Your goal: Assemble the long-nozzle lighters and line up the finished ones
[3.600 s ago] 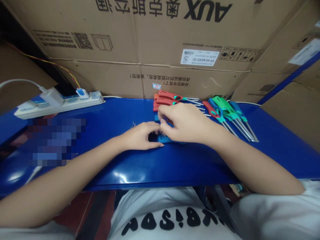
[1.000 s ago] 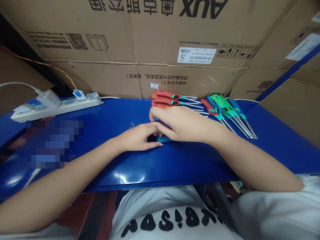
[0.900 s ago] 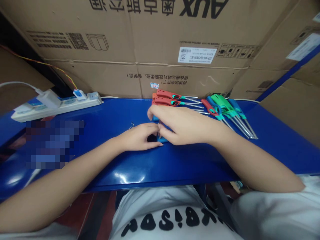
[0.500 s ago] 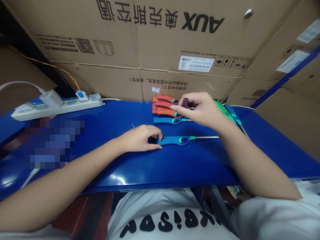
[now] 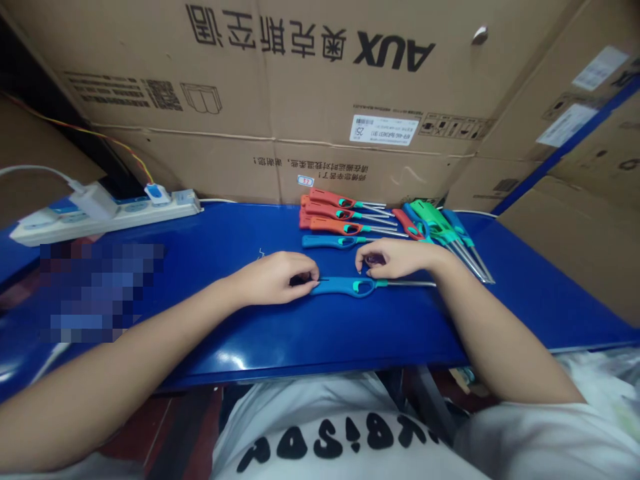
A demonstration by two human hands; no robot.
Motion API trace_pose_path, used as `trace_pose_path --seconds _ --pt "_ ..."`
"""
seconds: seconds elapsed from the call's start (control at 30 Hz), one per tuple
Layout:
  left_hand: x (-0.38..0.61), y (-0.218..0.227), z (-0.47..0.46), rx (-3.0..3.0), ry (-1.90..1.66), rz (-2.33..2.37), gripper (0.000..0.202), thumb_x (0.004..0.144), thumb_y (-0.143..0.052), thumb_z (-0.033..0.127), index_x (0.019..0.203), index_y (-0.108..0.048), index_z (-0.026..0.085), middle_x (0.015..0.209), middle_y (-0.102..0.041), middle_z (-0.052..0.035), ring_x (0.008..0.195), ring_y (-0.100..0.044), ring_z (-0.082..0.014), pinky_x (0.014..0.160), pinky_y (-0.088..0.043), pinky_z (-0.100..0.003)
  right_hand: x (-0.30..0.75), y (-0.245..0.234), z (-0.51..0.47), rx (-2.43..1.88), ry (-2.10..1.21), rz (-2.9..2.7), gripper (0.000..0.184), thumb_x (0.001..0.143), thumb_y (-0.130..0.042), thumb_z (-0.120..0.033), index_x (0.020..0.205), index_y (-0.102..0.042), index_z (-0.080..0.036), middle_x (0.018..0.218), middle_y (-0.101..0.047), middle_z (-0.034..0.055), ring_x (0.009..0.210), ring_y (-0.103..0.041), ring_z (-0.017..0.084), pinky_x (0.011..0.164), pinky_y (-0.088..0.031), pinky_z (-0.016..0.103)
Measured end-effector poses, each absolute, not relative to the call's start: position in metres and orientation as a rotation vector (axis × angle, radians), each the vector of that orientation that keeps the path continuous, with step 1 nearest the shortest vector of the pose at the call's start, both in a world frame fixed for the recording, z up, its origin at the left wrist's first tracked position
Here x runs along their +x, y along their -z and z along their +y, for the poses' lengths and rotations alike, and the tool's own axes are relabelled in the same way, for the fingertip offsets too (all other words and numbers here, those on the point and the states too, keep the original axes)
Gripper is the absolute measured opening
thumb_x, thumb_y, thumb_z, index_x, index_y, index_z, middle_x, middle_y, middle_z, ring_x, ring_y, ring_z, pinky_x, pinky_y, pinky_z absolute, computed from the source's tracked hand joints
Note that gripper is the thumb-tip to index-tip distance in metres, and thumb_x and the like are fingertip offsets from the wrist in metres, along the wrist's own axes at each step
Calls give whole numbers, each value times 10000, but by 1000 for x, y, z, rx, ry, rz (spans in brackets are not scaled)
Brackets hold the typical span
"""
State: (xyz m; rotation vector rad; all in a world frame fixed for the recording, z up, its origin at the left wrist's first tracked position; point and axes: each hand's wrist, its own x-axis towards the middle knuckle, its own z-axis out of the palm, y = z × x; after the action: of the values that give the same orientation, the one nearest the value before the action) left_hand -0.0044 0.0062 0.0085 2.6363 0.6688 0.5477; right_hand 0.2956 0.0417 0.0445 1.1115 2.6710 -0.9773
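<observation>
A blue long-nosed lighter lies on the table with its metal barrel to the right. My left hand pinches the butt of its handle between thumb and fingers. Just above the trigger guard is my right hand, its fingers curled around a small dark purple piece, mostly hidden in the palm. Whether the right fingertips touch the lighter I cannot tell. Behind it lies a second blue lighter, below a stack of red and orange lighters.
Green, blue and red lighters lie piled at the right. A white power strip with plugs stands at the back left. Tiny metal bits lie behind my left hand. A large cardboard box walls off the back of the blue table.
My right hand has come down and towards me from over the red lighters to the near blue lighter, the purple piece still in it. The left hand stays at the handle's end.
</observation>
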Motion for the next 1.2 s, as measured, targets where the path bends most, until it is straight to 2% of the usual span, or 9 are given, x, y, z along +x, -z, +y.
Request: trace_pose_path --seconds 0.07,0.23,0.53,0.7,0.8,0.9,0.97,1.1,1.2 --pt "-4 -8 6 2645 -549 670 138 963 -562 238 944 -689 187 916 -735 -46 802 -674 -163 750 -502 -266 294 -44 41 1078 978 2674 257 791 -628 -262 1012 -692 -147 770 -557 -23 675 -472 116 637 -386 242" --pt "-2 -11 4 2666 -504 654 141 982 -545 266 931 -650 187 895 -698 -39 778 -638 -157 729 -474 -261 291 -42 39 1011 1043 2622 299 802 -698 -397 979 -683 -156 731 -499 -48 652 -443 109 613 -360 242" --pt "4 -9 -1 2829 -297 770 263 1040 -436 291 825 -555 199 784 -622 -18 680 -567 -156 654 -403 -273 280 -40 31 1090 1005 2604 164 792 -680 -317 820 -578 -192 704 -486 -59 640 -440 105 598 -339 241" --pt "-1 -11 2 2829 -411 846 358 1051 -416 342 740 -520 198 683 -566 6 598 -509 -132 602 -355 -270 278 -37 30 1027 983 2681 113 789 -647 -281 792 -578 -191 694 -503 -49 636 -449 107 605 -348 238" --pt "-16 -26 10 2736 -601 1085 372 1031 -423 379 714 -498 197 634 -528 17 552 -467 -121 578 -331 -265 286 -42 34 1037 908 2783 124 801 -630 -303 772 -588 -191 682 -516 -39 626 -456 111 611 -348 246" --pt "-32 -41 21 2687 -682 1421 390 1029 -384 419 713 -465 205 631 -538 1 582 -500 -145 591 -329 -275 308 -54 43 1331 754 2919 194 803 -636 -385 820 -628 -192 720 -590 -10 658 -506 136 632 -371 261" --pt "-40 -44 28 2710 -458 1625 377 1010 -387 430 718 -477 210 670 -589 -25 609 -535 -175 560 -283 -289 330 -62 52 1704 580 2926 203 784 -647 -396 834 -641 -199 730 -618 0 665 -523 149 647 -388 271" --pt "-45 -37 39 2698 -96 1784 358 987 -363 432 741 -508 215 776 -668 -65 693 -613 -227 557 -268 -300 381 -68 71 2442 135 2561 167 750 -686 -348 706 -600 -212 689 -631 23 668 -558 184 632 -381 293" --pt "-46 -31 44 2643 7 1800 364 983 -344 436 760 -533 218 806 -696 -72 730 -643 -244 566 -297 -299 410 -62 81 2689 114 2270 150 759 -694 -295 673 -599 -216 718 -658 44 697 -590 199 655 -407 305"
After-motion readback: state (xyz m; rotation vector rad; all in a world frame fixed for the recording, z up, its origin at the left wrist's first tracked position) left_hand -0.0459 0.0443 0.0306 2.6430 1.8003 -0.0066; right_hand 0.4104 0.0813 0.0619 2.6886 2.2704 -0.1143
